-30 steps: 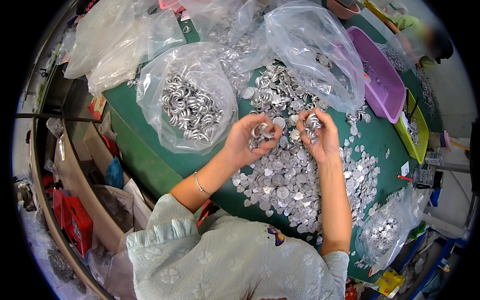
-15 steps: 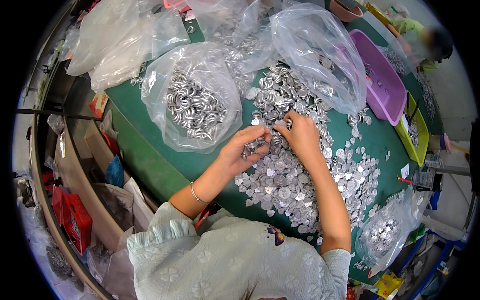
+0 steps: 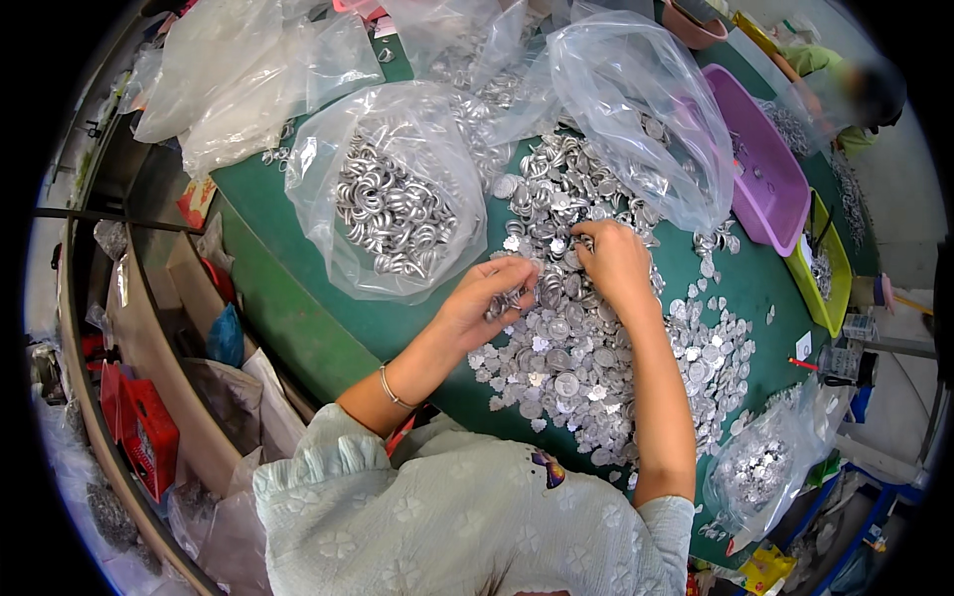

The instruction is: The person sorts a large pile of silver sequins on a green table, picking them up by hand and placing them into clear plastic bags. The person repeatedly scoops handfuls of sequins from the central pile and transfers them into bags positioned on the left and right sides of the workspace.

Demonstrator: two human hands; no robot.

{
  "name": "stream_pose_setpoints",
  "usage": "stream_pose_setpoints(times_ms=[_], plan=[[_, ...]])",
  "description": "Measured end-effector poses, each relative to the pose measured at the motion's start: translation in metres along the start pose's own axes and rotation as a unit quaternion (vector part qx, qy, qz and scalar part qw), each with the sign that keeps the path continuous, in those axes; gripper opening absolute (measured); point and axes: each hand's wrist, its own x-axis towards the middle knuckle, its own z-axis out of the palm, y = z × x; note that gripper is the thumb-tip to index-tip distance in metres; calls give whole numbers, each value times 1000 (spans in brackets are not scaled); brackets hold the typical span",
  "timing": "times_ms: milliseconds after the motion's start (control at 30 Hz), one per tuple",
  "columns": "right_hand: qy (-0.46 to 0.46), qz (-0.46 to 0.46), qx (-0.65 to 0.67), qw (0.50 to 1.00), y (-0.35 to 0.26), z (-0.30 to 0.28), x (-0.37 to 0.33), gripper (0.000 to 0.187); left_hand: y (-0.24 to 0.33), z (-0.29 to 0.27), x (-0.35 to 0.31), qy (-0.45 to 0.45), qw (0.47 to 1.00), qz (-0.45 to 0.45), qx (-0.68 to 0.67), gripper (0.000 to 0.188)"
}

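The person's left hand [image 3: 489,298] rests on the near-left edge of a wide heap of small flat silver metal discs [image 3: 596,368] spread over the green table top [image 3: 298,318], its fingers curled together around what looks like a few of the discs, though the pieces are too small to tell how many. The right hand [image 3: 616,263] lies just beside it, palm down on the far part of the heap, its fingertips bunched and pinched on a disc at the spot where the two hands nearly meet. Beyond the left fingers, a little way off to the left, sits an open clear plastic bag of silver metal rings [image 3: 393,204], its mouth turned toward the hands. Beyond the right fingers a second clear plastic bag, crumpled and puffed up [image 3: 636,109], spills more silver pieces toward the heap. Farther out past the right hand stand a shallow purple plastic tray [image 3: 770,194] and a yellow-green plastic tray [image 3: 830,278]. Back toward the person's right elbow, well apart from the fingers, a small clear bag of silver pieces [image 3: 760,467] lies at the table's edge. A thin metal bangle [image 3: 393,389] circles the left wrist.
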Motion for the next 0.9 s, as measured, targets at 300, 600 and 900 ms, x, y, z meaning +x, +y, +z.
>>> stream_pose_setpoints(times_ms=[300,600,900], plan=[[-30,-4,10,1000,6,-8,-1,15,1,-3,1,41,996,-31,-75,26],[-118,-32,83,989,-2,-26,1,14,-1,-2,0,30,997,-25,-71,27],[14,-32,18,999,-11,10,8,20,0,1,2,23,1000,-4,-6,15]])
